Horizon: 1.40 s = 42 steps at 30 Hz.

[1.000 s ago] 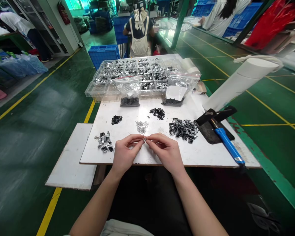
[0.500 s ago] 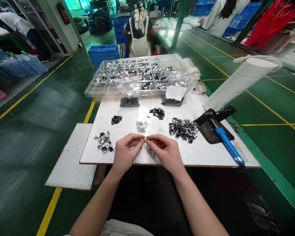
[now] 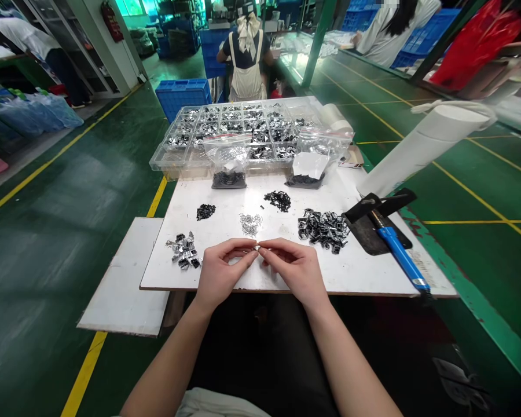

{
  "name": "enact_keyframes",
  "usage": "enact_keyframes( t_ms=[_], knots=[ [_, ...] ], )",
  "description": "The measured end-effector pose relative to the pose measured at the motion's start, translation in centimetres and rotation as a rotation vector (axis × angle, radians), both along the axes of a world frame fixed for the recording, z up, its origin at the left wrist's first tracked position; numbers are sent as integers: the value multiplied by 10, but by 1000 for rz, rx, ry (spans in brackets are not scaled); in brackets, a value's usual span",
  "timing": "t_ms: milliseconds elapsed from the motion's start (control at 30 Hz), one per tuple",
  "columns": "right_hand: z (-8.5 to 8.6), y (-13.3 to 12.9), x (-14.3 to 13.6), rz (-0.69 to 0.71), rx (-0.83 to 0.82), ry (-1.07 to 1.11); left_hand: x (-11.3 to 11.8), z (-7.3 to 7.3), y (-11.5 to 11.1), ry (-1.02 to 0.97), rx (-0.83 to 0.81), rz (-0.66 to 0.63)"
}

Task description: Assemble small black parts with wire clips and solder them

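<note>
My left hand (image 3: 223, 267) and my right hand (image 3: 293, 267) meet over the front of the white board (image 3: 178, 197). Thumbs and forefingers of both are pinched around one small shiny metal piece (image 3: 257, 248), mostly hidden by the fingertips. Just beyond the fingers lies a heap of fine silvery wire bits (image 3: 250, 224). Shiny metal-and-black parts (image 3: 183, 250) are left of my left hand, and a larger pile of black and silver clips (image 3: 324, 230) is right of my right hand. Two small heaps of black pieces, one on the left (image 3: 205, 212) and one on the right (image 3: 278, 200), lie farther back.
A clear compartment tray (image 3: 169, 159) of metal parts stands at the back, with two zip bags (image 3: 228, 174) before it. On the right are a blue-handled tool (image 3: 402, 255) and a leaning white tube (image 3: 425, 147). A person (image 3: 247, 58) sits beyond the tray.
Both hands stay pinched together at nearly the same spot, with only a slight shift of the fingertips around the metal piece. The piles look unchanged.
</note>
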State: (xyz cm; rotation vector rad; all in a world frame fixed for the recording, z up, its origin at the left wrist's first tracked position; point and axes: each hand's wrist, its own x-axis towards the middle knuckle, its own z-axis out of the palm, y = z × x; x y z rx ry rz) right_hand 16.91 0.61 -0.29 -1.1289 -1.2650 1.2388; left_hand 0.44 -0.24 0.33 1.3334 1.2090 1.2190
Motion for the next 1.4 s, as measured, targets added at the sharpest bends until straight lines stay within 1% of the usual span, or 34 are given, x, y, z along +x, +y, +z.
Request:
enact_keyframes(
  t_ms=[67,167,267,400,600,767,1067,1200,1300,1400],
  knots=[
    [0,-2,-2,-31,64,-50,0,0,-1,-4,-5,6],
    [0,-5,-4,-68,216,-172,0,1,-1,17,10,9],
    [-2,-7,-5,-74,337,-283,1,1,-1,39,21,19],
    [-4,-7,-5,-65,418,-351,1,0,-1,42,23,35],
    [-6,-8,-5,-62,532,-375,-1,0,-2,41,20,39],
    [-5,-7,-4,-43,525,-368,-1,-3,-3,27,2,45],
    [-3,-7,-5,-57,520,-354,0,-5,-2,15,17,54],
    [-3,-6,-5,-65,462,-289,1,-3,-1,-6,39,70],
    [-4,-6,-5,-19,389,-238,2,-3,-1,-9,61,71],
    [-4,-5,-3,30,361,-219,2,-4,0,-14,75,66]
  ],
)
